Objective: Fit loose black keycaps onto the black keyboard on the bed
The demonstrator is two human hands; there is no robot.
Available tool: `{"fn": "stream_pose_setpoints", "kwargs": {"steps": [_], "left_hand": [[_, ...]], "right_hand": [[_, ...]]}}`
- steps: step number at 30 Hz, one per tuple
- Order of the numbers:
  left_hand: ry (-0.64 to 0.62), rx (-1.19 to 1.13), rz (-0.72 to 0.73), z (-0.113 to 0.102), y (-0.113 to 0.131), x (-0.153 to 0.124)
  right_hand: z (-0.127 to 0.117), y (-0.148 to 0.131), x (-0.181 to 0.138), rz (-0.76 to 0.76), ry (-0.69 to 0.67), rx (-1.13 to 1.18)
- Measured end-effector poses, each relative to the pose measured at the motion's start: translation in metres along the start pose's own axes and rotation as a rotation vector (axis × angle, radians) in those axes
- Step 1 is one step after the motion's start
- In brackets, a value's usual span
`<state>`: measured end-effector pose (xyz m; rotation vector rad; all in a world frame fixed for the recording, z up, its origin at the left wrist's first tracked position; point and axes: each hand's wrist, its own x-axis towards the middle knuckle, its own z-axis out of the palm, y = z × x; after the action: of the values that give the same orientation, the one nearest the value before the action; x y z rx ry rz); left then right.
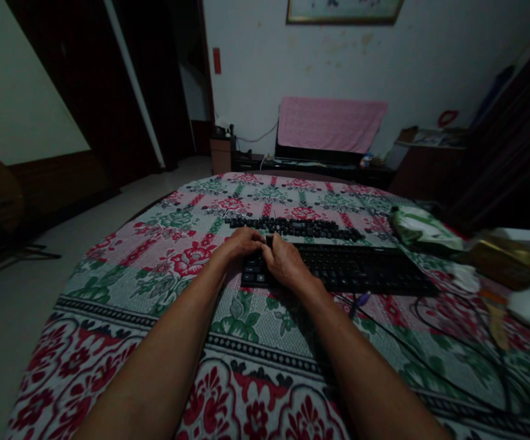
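Note:
A black keyboard lies on the patterned tablecloth, many of its key positions bare and a few keys still fitted at its left end. Over that left end my two hands meet. My right hand pinches a small dark piece, apparently a keycap, between thumb and fingers. Close against it, the fingers of my left hand are drawn together; whether they also grip something is hidden. Behind the keyboard, many loose black keycaps are spread in a long band.
A dark cable with a purple plug curls across the right of the tablecloth. Farther right are a brush, crumpled white tissue, a green-and-white packet and a golden box.

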<state>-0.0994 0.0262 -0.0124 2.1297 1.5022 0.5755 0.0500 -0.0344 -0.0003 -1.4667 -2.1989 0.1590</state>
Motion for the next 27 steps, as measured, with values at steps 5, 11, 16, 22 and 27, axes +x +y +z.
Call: {"fn": "stream_pose_setpoints", "kwargs": {"steps": [5,11,16,22,27], "left_hand": [[-0.009,0.049,-0.058,-0.004,0.009,-0.003],[-0.005,0.009,-0.052,-0.004,0.008,-0.005],[-0.01,-0.028,-0.002,-0.003,0.003,-0.005],[0.005,-0.025,0.071,-0.001,0.001,-0.009],[0.089,-0.023,0.148,0.005,-0.004,-0.015]], "right_hand": [[-0.006,0.001,0.003,-0.009,-0.045,0.005],[-0.016,0.008,-0.003,-0.113,0.0,0.179],[-0.019,0.021,-0.004,-0.22,0.015,0.317],[-0.015,0.023,-0.004,-0.215,0.067,0.4],[-0.007,0.028,-0.004,-0.115,0.09,0.574]]}}
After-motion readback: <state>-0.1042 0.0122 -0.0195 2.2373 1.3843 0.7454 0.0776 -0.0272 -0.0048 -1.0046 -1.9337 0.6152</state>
